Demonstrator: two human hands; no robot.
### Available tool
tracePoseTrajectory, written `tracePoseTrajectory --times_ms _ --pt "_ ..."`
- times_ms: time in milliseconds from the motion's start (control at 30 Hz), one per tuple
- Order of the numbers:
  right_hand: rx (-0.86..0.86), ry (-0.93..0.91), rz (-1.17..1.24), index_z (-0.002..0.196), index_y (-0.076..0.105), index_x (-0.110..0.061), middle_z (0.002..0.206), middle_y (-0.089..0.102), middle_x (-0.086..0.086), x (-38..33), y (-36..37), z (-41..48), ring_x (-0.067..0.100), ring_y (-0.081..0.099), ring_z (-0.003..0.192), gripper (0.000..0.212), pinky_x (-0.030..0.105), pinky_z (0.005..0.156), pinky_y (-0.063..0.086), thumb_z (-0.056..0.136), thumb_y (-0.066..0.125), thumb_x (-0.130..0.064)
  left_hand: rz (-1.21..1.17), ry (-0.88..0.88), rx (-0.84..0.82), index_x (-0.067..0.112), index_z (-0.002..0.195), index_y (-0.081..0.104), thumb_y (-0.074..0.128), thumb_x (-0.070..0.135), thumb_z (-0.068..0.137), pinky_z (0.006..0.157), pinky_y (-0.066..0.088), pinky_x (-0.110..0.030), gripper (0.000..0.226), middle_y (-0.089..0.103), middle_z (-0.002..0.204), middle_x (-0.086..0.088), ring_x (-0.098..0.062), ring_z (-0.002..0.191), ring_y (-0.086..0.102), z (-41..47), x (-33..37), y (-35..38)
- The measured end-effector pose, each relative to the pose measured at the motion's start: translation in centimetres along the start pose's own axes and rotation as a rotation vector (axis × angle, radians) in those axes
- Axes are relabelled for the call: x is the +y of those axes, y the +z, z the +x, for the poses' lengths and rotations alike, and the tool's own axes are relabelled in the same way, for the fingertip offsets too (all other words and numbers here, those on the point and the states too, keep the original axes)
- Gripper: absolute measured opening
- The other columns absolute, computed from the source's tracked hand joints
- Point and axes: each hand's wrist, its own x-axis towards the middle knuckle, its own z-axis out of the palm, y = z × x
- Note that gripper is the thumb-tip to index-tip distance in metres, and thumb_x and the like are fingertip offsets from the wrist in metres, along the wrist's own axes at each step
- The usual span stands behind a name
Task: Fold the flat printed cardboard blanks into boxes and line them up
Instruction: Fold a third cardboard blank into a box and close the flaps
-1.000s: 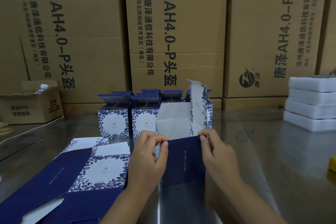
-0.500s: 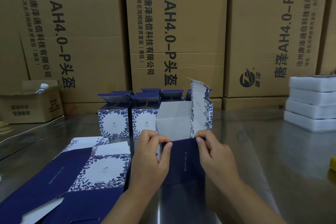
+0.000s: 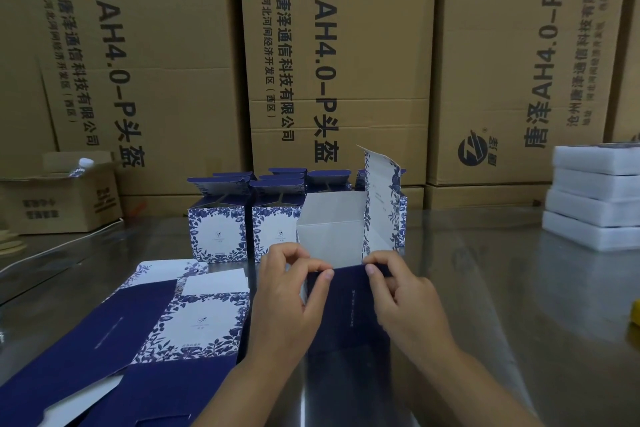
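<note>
Your hands drawn closer together, left hand (image 3: 287, 291) and right hand (image 3: 405, 295) both pinching the navy edge of the half-folded box (image 3: 346, 315), finished boxes (image 3: 218, 232) behind.

You worked at a steel-grey tabletop (image 3: 485, 288) whose glossy surface mirrored what stood behind it. Beyond its far edge you faced a wall of big brown cartons (image 3: 346, 45), set side by side and printed in dark characters with "AH4.0-P". At your far left sat a small open carton (image 3: 59, 204) with a capped bottle (image 3: 81, 165) poking out of it. On your right, a stack of white foam slabs (image 3: 595, 198) rested on the tabletop. The light was dim and even.
</note>
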Motion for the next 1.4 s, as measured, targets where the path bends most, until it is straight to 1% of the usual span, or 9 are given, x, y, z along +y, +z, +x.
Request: tracePoseTrajectory --times_ms 233,367,467,600,733,1000,1167,1267,1400 --pt "0.002 -0.017 -0.016 0.087 0.044 -0.038 0.057 0.059 -0.006 0.03 -0.01 0.05 0.013 0.054 0.05 0.017 0.034 0.05 0.043 0.097 0.047 -0.024 0.014 0.002 -0.008 0.02 0.08 0.065 0.047 0.038 0.086 0.083 0.029 -0.005 0.027 0.042 0.094 0.01 -0.011 0.092 0.045 0.07 0.03 0.09" --pt "-0.009 -0.007 0.017 0.085 0.043 -0.043 0.057 0.059 -0.015 0.03 0.08 -0.09 0.01 0.057 0.052 0.02 0.029 0.049 0.045 0.097 0.046 -0.027 0.016 0.002 -0.005 0.021 0.081 0.067 0.049 0.041 0.085 0.084 0.028 -0.003 0.027 0.044 0.094 0.01 -0.008 0.092 0.041 0.14 0.05 0.01" --pt "-0.011 -0.014 0.027 0.086 0.044 -0.044 0.058 0.059 -0.02 -0.08 0.18 -0.18 0.009 0.056 0.051 0.019 0.027 0.049 0.044 0.096 0.045 -0.029 0.05 0.046 -0.018 0.023 0.086 0.07 0.049 0.04 0.086 0.084 0.03 -0.007 0.027 0.044 0.094 0.012 -0.007 0.091 0.039 0.1 0.01 0.08" --pt "-0.009 -0.025 0.044 0.088 0.047 -0.045 0.053 0.057 -0.016 -0.19 0.2 -0.3 0.012 0.055 0.048 0.019 0.039 0.052 0.048 0.097 0.045 -0.028 0.065 0.054 -0.013 0.024 0.087 0.07 0.049 0.04 0.087 0.084 0.032 -0.011 0.027 0.044 0.093 0.013 -0.007 0.09 0.038 0.1 -0.04 0.19" --pt "-0.003 -0.029 0.059 0.095 0.054 -0.036 0.052 0.055 -0.011 -0.17 0.25 -0.39 0.015 0.054 0.046 0.014 0.043 0.053 0.049 0.097 0.046 -0.024 0.066 0.06 -0.003 0.022 0.085 0.069 0.049 0.039 0.087 0.083 0.033 -0.013 0.026 0.044 0.092 0.013 -0.007 0.089 0.038 0.06 0.0 0.21" --pt "0.002 -0.061 0.005 0.097 0.057 -0.034 0.057 0.06 -0.012 -0.32 0.45 -0.45 0.013 0.055 0.05 0.008 0.036 0.056 0.047 0.095 0.05 -0.03 0.078 0.094 0.014 0.018 0.083 0.069 0.05 0.034 0.087 0.078 0.035 -0.02 0.025 0.045 0.092 0.009 -0.006 0.09 0.037 0.1 0.16 0.24" --pt "0.002 -0.073 0.035 0.093 0.057 -0.031 0.055 0.058 -0.006 -0.42 0.46 -0.42 0.016 0.052 0.046 0.008 0.038 0.054 0.046 0.095 0.051 -0.025 0.07 0.087 0.014 0.02 0.083 0.069 0.051 0.036 0.086 0.078 0.037 -0.025 0.025 0.046 0.092 0.009 -0.007 0.09 0.038 0.03 0.29 0.21" --pt "0.016 -0.081 0.022 0.087 0.053 -0.032 0.056 0.057 -0.003 -0.51 0.49 -0.49 0.015 0.048 0.047 0.012 0.03 0.051 0.039 0.095 0.053 -0.022 0.06 0.082 0.024 0.02 0.081 0.069 0.053 0.036 0.084 0.077 0.038 -0.027 0.023 0.048 0.091 0.008 -0.01 0.09 0.039 0.02 0.36 0.19" --pt "0.005 -0.093 0.008 0.089 0.055 -0.03 0.055 0.057 -0.003 -0.7 0.46 -0.61 0.017 0.048 0.048 0.009 0.032 0.051 0.039 0.094 0.053 -0.022 0.092 0.135 0.044 0.02 0.085 0.07 0.055 0.035 0.085 0.078 0.04 -0.03 0.021 0.048 0.094 0.007 -0.011 0.093 0.04 -0.16 0.42 0.34"
